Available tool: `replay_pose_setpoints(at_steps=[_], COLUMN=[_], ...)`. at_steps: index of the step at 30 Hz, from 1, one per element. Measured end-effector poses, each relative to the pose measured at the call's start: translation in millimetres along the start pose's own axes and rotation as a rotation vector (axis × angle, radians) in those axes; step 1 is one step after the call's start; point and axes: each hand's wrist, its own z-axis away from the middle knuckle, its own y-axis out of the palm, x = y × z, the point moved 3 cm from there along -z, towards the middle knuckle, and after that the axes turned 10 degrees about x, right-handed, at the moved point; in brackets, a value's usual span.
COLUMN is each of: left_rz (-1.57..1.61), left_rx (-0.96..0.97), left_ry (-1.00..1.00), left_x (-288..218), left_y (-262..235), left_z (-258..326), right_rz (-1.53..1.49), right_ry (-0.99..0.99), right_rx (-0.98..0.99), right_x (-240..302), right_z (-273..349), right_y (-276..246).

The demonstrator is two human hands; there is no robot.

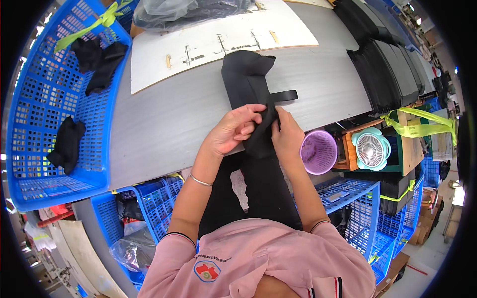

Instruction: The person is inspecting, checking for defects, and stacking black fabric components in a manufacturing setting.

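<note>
A black padded fabric piece (243,74) lies lengthwise over the grey table, its near end hanging past the front edge towards my lap. A short black strap (285,96) sticks out from its right side. My left hand (234,128) pinches the fabric's left part between thumb and forefinger, the other fingers curled. My right hand (287,133) is closed on the fabric's right edge, just below the strap, with thumb and fingertips pressed together. Both hands meet close together near the table's front edge. What lies under the fingertips is partly hidden.
A blue basket (94,169) with several black fabric pieces stands on the left. Stacked flat black pieces (382,74) sit at the right. A white board (213,44) lies at the back. Below the right edge are a purple basket (323,154) and a small fan (371,149).
</note>
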Motion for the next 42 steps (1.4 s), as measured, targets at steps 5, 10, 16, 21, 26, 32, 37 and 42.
replay_pose_setpoints(at_steps=[5, 10, 16, 21, 26, 32, 37, 42], left_rz=[-0.393, -0.519, -0.167, 0.025, -0.014, -0.081, -0.114, -0.673], left_rx=[-0.211, -0.392, -0.21, -0.075, -0.112, -0.141, -0.155, -0.36], left_ry=[-0.051, 0.09, -0.098, 0.106, 0.128, 0.068, 0.055, 0.225], left_x=[9, 9, 4, 4, 12, 14, 18, 21], left_y=[8, 8, -8, -12, -17, -16, -8, -1], left_z=[-10, -9, 5, 14, 15, 19, 13, 15], right_rz=[0.167, 0.13, -0.52, -1.467, -1.742, -1.925, -1.776, -1.047], right_ry=[0.024, 0.106, 0.441, 0.513, 0.578, 0.566, 0.738, 0.391], right_rx=[0.135, 0.186, 0.396, 0.625, 0.828, 0.856, 0.564, 0.582], right_x=[-1, -4, -36, -43, -38, -27, -23, -13], right_z=[1, 1, -8, -7, -3, -1, -2, -6], right_y=[12, 15, -8, -27, -21, -5, -4, -8])
